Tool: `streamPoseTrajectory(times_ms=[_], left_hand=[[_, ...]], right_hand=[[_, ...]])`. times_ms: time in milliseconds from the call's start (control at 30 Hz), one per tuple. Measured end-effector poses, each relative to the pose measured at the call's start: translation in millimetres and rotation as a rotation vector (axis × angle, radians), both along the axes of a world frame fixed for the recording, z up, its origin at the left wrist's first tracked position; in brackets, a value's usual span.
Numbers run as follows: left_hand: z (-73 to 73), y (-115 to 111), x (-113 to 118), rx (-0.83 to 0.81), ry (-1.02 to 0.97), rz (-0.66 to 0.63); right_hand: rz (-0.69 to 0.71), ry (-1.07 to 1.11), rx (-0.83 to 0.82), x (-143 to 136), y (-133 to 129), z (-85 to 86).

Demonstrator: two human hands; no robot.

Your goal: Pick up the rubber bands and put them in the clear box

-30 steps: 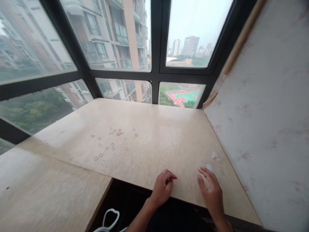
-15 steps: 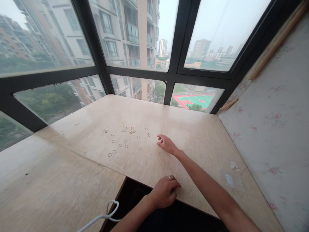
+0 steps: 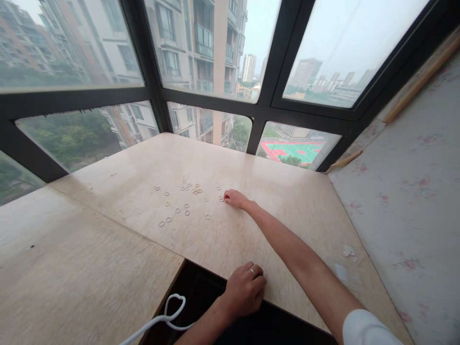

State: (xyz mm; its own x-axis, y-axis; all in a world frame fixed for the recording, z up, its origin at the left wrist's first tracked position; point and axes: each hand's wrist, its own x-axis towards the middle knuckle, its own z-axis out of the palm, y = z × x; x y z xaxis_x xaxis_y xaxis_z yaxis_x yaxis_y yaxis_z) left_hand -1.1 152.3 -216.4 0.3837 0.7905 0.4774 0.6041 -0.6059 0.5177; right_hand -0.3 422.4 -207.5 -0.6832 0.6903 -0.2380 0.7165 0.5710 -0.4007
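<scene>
Several small thin rings lie scattered on the pale marble-patterned surface, a few of them orange and bunched together. My right hand reaches out over the surface, thumb and fingertips pinched at the rightmost thin ring. Its fingers partly cover that spot. Close to me, my left hand rests at the surface's front edge with fingers curled in. A metal finger ring is on it. Whatever those curled fingers hold, if anything, is hidden.
A clear plastic packet and a small white piece lie at the right by the papered wall. A white cable loops over the dark gap at the front. Dark-framed windows border the far side.
My right hand has moved left, its fingers closing at the rightmost ring. My left hand stays at the edge, fingers still curled. The view has shifted slightly.
</scene>
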Motion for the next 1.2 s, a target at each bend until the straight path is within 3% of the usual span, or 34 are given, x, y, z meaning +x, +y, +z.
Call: streamPoseTrajectory(times_ms=[267, 367, 500, 667, 900, 1033, 1200], left_hand=[[-10.1, -2.9, 17.6, 0.143, -0.054, 0.28], [-13.1, -3.6, 20.1, 0.179, -0.068, 0.331], [-14.7, -4.9, 20.8, 0.201, -0.074, 0.356], [-14.9, -5.8, 20.6, 0.215, -0.07, 0.377], [-14.8, -7.1, 19.9, 0.219, -0.061, 0.405], [-15.5, -7.9, 20.9, 0.225, -0.069, 0.437], [-16.0, -7.1, 21.4, 0.259, -0.084, 0.467]], right_hand=[[0.147, -0.007, 0.142, 4.6, -22.4, 0.8], [0.206, 0.018, 0.155, 4.1, -27.8, 0.3], [0.173, 0.164, 0.101, 7.7, -28.4, -0.9], [-0.063, 0.519, -0.022, 17.4, -38.5, -1.7], [-0.492, 0.973, -0.365, 52.7, -86.1, 13.6], [-0.688, 1.157, -0.45, 101.7, -126.2, 34.5], [-0.933, 1.293, -0.409, 191.2, -183.3, 56.9]])
